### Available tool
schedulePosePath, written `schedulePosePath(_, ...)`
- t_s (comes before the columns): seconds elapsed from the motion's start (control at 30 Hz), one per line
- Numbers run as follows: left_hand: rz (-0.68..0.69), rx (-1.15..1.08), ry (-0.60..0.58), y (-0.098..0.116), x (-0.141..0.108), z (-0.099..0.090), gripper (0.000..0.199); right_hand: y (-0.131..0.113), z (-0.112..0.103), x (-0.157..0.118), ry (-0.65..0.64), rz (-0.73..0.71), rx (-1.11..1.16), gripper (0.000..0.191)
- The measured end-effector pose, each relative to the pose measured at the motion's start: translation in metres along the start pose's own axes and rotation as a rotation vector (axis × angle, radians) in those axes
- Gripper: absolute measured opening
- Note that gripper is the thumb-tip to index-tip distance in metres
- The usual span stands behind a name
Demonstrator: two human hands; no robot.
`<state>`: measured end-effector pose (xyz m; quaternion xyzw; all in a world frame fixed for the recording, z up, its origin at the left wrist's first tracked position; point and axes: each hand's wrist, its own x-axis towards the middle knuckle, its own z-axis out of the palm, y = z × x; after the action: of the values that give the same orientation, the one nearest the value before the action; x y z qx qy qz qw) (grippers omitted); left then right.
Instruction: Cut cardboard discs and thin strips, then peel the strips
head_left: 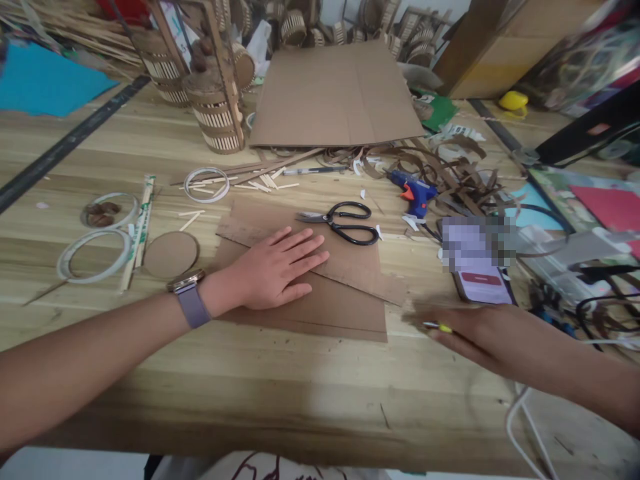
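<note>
My left hand (280, 273), a watch on its wrist, lies flat with fingers spread on two overlapping sheets of brown cardboard (350, 313). The upper piece runs at a slant across the lower one. Black-handled scissors (345, 220) rest just beyond my fingertips, partly on the cardboard. To the right of the sheets, my right hand (460, 330) is curled above the table, blurred by motion. It grips a small yellow tool with a pale tip (443, 327), whose kind I cannot make out. A cardboard disc (171, 255) lies left of the sheets.
A blue glue gun (413, 193) and a phone (477, 263) lie to the right, near brown paper strips (465, 170). Tape rolls (95, 257) and small sticks (260, 181) are at left and centre. Behind stand slatted miniature buckets (213, 110) and a large cardboard sheet (340, 93).
</note>
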<state>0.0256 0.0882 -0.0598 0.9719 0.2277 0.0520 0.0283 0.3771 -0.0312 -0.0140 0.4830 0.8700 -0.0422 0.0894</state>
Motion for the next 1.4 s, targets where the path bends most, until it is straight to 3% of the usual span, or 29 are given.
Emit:
schedulePosePath(0.1,-0.007,0.008,0.003,0.002,0.001,0.0,0.059,-0.018,-0.01,0.01,-0.011,-0.015,0.053,0.025)
schedulePosePath(0.2,-0.013,0.017,0.0,0.003,0.002,-0.002,0.058,-0.06,-0.024,0.041,0.011,-0.07,-0.003,0.021)
schedulePosePath(0.3,-0.008,0.017,0.001,0.003,0.002,-0.003,0.058,-0.1,-0.036,0.076,-0.076,-0.053,-0.059,0.016)
schedulePosePath(0.4,0.001,0.016,0.009,0.003,0.001,-0.004,0.058,-0.12,-0.041,0.096,-0.137,-0.048,-0.083,0.015)
schedulePosePath(0.93,0.003,0.011,0.037,0.001,0.002,0.002,0.06,-0.133,-0.041,0.107,-0.177,-0.07,-0.144,0.005)
schedulePosePath(1.4,0.001,0.0,0.011,0.0,0.002,0.002,0.06,-0.139,-0.047,0.113,-0.228,-0.107,-0.171,0.019)
